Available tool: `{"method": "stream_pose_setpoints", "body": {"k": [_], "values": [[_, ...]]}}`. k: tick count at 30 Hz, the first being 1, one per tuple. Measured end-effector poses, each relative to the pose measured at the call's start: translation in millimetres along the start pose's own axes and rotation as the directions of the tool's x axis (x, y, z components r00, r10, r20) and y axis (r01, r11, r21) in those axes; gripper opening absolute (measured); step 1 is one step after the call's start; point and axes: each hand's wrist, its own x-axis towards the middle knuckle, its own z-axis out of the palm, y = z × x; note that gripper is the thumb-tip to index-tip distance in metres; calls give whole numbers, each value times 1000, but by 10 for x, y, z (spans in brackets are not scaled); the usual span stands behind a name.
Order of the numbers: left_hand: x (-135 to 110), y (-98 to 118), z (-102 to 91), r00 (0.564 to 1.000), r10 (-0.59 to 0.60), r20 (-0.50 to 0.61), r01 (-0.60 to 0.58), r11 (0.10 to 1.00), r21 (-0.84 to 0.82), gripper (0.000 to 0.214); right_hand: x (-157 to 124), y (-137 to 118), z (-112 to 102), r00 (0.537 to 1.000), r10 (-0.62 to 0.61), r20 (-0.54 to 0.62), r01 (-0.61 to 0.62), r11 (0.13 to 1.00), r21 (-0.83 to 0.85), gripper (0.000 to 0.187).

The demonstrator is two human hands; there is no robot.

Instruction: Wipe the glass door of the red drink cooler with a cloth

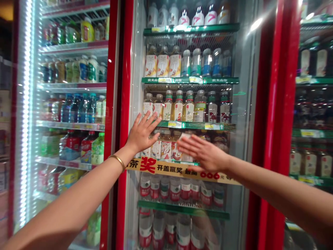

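My left hand [142, 133] is spread out against the glass door [240, 104] near its left edge, fingers apart and holding nothing; a gold-coloured bangle [118, 163] circles the wrist. To the right, my right hand [201, 151] lies nearly flat at the same door, somewhat blurred. Under its fingertips a small white piece, which looks like a tissue [185, 136], is pressed toward the glass; most of it is hidden by the fingers. A yellow printed strip [169, 169] crosses the door just below both hands. Behind the glass stand rows of bottled drinks [178, 106].
The door's red frame [125, 86] runs upright at the left. Another lit drinks cooler [73, 86] stands on that side, and a further one [310, 132] is at the right. Green-edged shelves [182, 208] carry more bottles. Light glares on the glass at upper right.
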Motion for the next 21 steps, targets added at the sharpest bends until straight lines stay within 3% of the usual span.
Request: {"method": "stream_pose_setpoints", "body": {"k": [1,2,4,5,6,7,8,10,11,12,13,14,16,17,18,20,21], "values": [[1,1,-4,1000,-4,9,4,1000,-2,87,82,205,-118,992,119,-45,-120,993,-22,82],[3,3,-8,1000,-7,15,7,1000,-4,88,186,409,-231,956,273,-111,-278,960,-37,85],[5,7,-10,1000,-10,16,10,1000,-8,87,398,678,-372,793,555,-251,-578,816,-21,88],[5,10,-10,1000,-12,13,12,1000,-9,87,473,695,-374,704,643,-302,-674,738,-1,89],[5,12,-9,1000,-13,10,13,1000,-10,86,513,623,-325,658,678,-328,-714,700,14,90],[5,14,-8,1000,-13,5,13,1000,-9,85,512,470,-229,681,657,-324,-690,723,17,92],[5,15,-6,1000,-12,1,12,1000,-7,85,468,261,-100,761,578,-294,-603,798,11,95],[4,15,-4,1000,-3,-7,3,1000,-1,84,284,-191,189,955,249,-160,-250,968,9,102],[3,13,-3,1000,0,-8,0,1000,2,84,170,-363,305,995,55,-82,-53,998,31,103],[2,10,-1,1000,1,-9,-1,1000,3,85,61,-462,379,996,-92,-18,93,994,59,103],[1,7,2,1000,0,-8,0,1000,4,86,-26,-475,398,986,-163,23,161,984,76,101],[0,4,5,1000,0,-7,1,1000,3,87,-80,-403,359,988,-150,39,147,986,74,98],[-1,1,10,1000,0,-5,0,1000,0,87,-66,-72,152,996,86,-18,-86,996,19,93],[-1,1,12,1000,1,-7,-1,1000,-2,87,-5,130,21,964,253,-87,-255,967,-11,91],[-1,2,12,1000,1,-9,-1,1000,-5,87,79,314,-96,896,411,-166,-421,907,-25,90],[1,7,9,1000,-3,-15,3,1000,-8,87,246,513,-221,711,631,-309,-664,748,1,89],[2,10,7,1000,-4,-20,3,1000,-6,86,301,495,-211,649,676,-350,-715,699,25,89]]}}
